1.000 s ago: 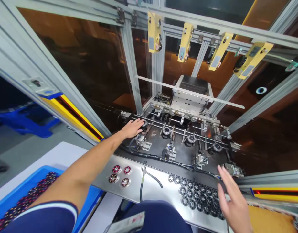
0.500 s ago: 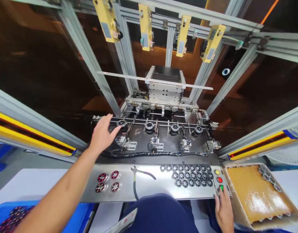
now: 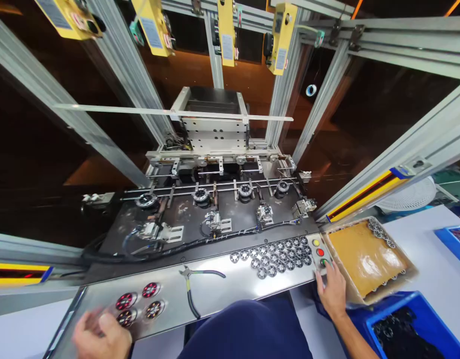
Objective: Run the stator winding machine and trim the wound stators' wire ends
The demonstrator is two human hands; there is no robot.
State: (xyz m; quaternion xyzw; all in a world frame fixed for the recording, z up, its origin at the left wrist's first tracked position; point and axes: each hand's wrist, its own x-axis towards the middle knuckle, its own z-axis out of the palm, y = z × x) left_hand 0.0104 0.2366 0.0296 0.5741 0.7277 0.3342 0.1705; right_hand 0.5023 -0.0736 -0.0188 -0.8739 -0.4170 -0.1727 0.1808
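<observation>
My left hand is low at the left, beside several round motor-stator-like discs with red and copper tones on the steel ledge. Motion blur smears its fingers, so whether it holds anything is unclear. At the control panel on the right, my right hand has its fingers stretched out, fingertips at the green button. Black spoked discs lie in rows left of that panel. Behind the ledge, round black pieces sit in the machine's stations.
Diagonal cutters lie mid-ledge. A carton with brown sheet and spoked discs stands right, above a blue bin of black parts. Yellow sensor bars flank the machine frame. A long flat bar crosses the back.
My left hand has come back from the machine's leftmost station down to the ledge's left end. My right hand stays at the green button. The view has turned rightward.
</observation>
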